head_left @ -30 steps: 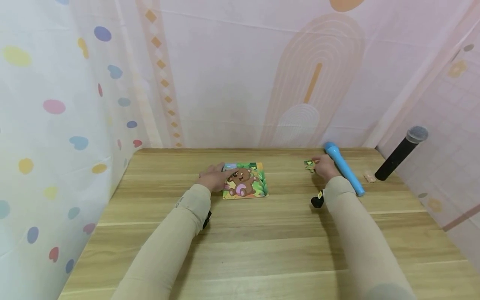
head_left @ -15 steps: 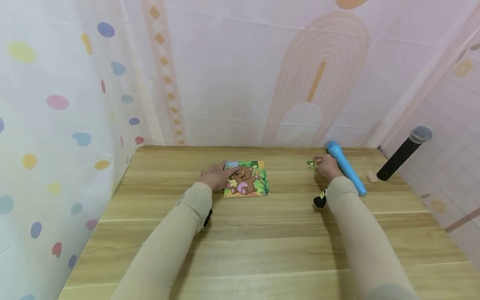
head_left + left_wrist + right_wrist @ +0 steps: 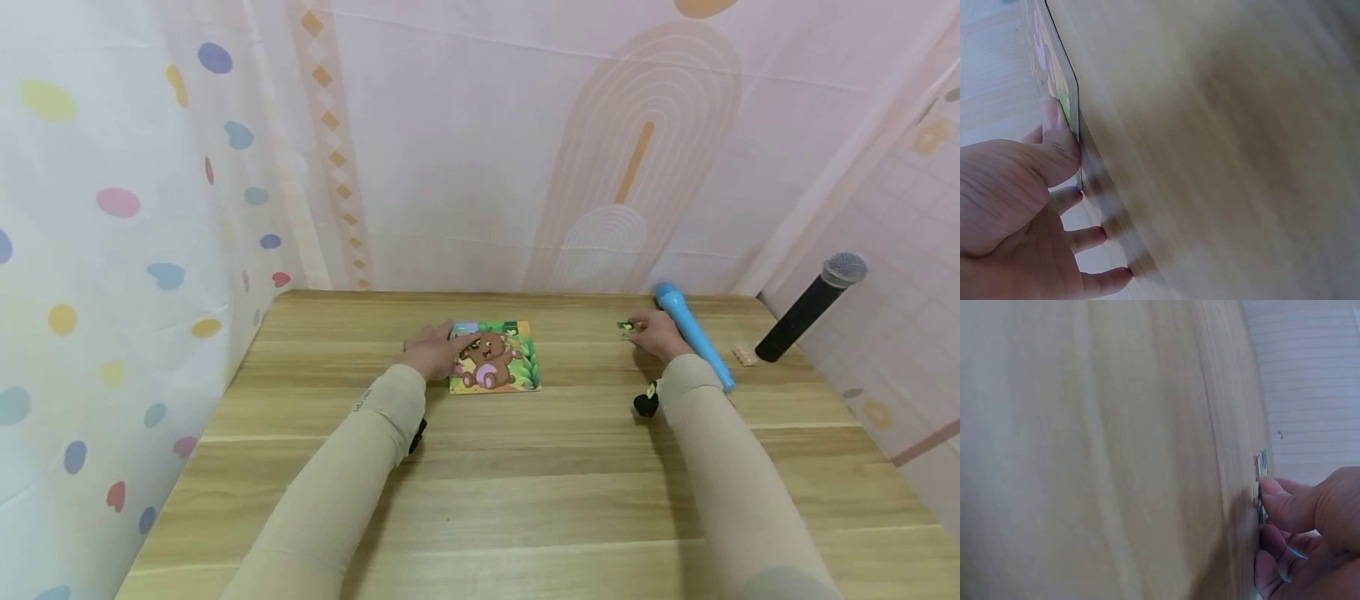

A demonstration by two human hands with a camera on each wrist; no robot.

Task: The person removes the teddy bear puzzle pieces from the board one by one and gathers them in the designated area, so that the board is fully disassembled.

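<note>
Green is the piece [image 3: 624, 327] right fingers [image 3: 1288, 511] pinch; spread left fingers [image 3: 1090, 239] touch the bear puzzle [image 3: 491, 369].

- Left sleeve [image 3: 390, 408], lower left of the bear picture [image 3: 491, 367]: a short line of dark lettering near the cuff — too small to read.
- Black wrist device [image 3: 647, 402], lower right of the bear picture: a yellow patch on it, too small to tell whether it is a label.
- Small green pieces [image 3: 625, 327], right of the bear picture: print too small to make out.
- Across all three views — no word, brand or number can be read.
</note>
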